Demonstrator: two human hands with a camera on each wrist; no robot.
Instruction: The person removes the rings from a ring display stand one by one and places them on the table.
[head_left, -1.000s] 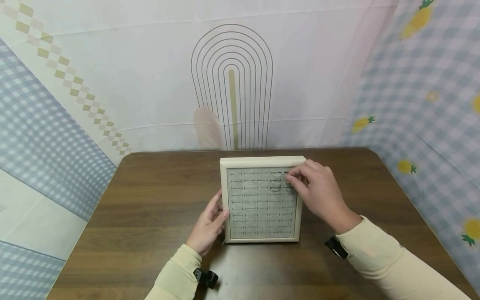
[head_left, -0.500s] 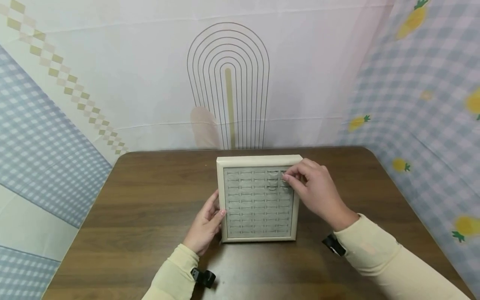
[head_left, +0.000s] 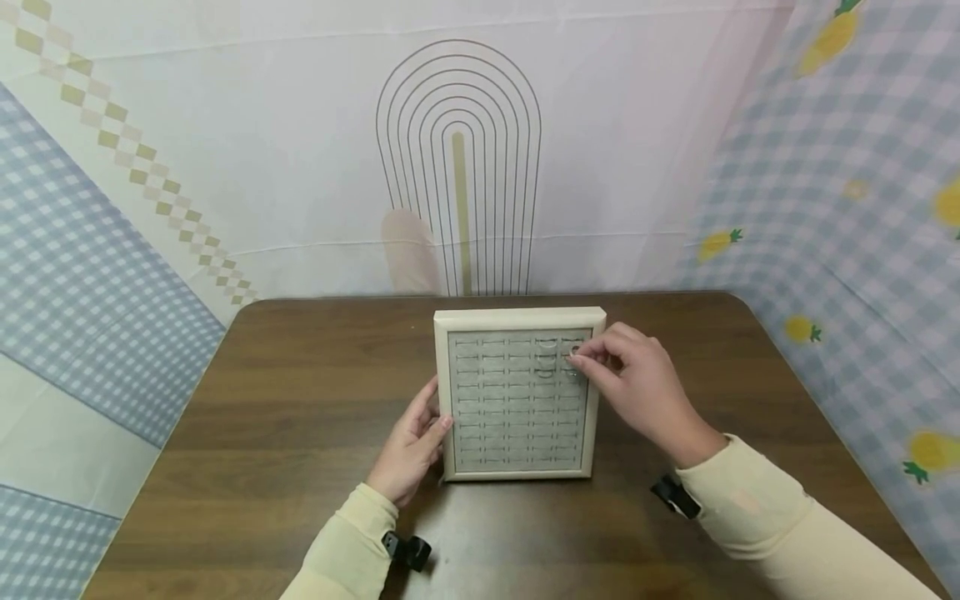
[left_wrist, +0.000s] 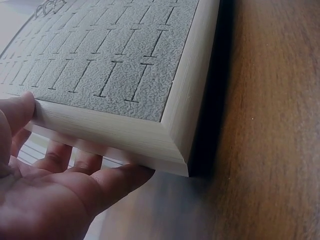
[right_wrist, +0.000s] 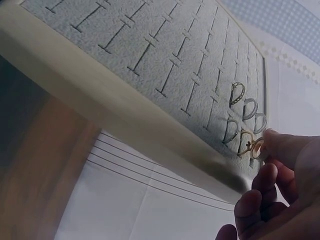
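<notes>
A pale-framed ring display board (head_left: 517, 417) with grey slotted padding stands tilted up on the table. My left hand (head_left: 408, 450) grips its left side, thumb on the front of the frame (left_wrist: 110, 120) and fingers behind. At the board's upper right corner, my right hand (head_left: 637, 383) pinches a gold ring (right_wrist: 258, 149) between thumb and fingertips, close in front of the padding. Beside it, another gold ring (right_wrist: 245, 143) sits in a slot. Several more rings stand in nearby slots, among them a chain-like ring (right_wrist: 237, 93) and a silver ring (right_wrist: 250, 108). The fingers partly cover the right column in the head view.
The brown wooden table (head_left: 300, 417) extends around the board. Behind it hangs a white cloth (head_left: 600, 167) with line arches, and a blue checked cloth (head_left: 840, 250) hangs at the right. Both wrists wear black straps, such as the left strap (head_left: 407, 550).
The right fingertips have shifted slightly down the board, showing more of the top right slot. The left hand keeps its grip on the frame. The head view has shifted a little.
</notes>
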